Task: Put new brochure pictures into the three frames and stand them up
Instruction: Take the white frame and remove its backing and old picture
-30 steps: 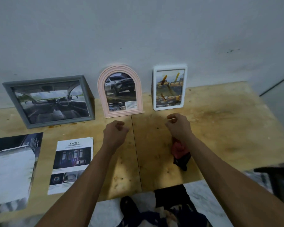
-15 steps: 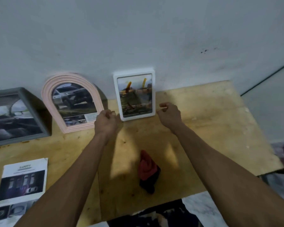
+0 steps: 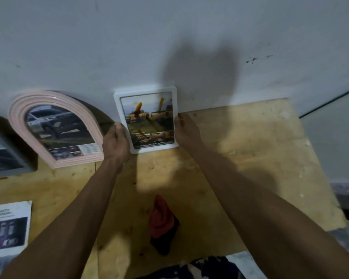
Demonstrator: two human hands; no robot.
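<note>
Plywood tabletop (image 3: 250, 150) against scuffed white wall (image 3: 169, 37)

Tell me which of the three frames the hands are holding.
The white rectangular frame, rightmost against the wall: the left hand and right hand grip its side edges. The pink arched frame and grey frame stand untouched.

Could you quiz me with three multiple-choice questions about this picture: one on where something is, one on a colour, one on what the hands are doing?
1. Where does the red cloth lie?
A. on the table between the forearms
B. on the wall
C. inside a frame

2. What colour is the arched frame?
A. green
B. pink
C. black

3. What are the left hand and right hand doing?
A. resting in the lap
B. holding brochures
C. holding the white frame by its sides

Answers: 1 A, it sits on the wood between the arms; 2 B, its ridged border is pink; 3 C, one hand at each edge.
</note>
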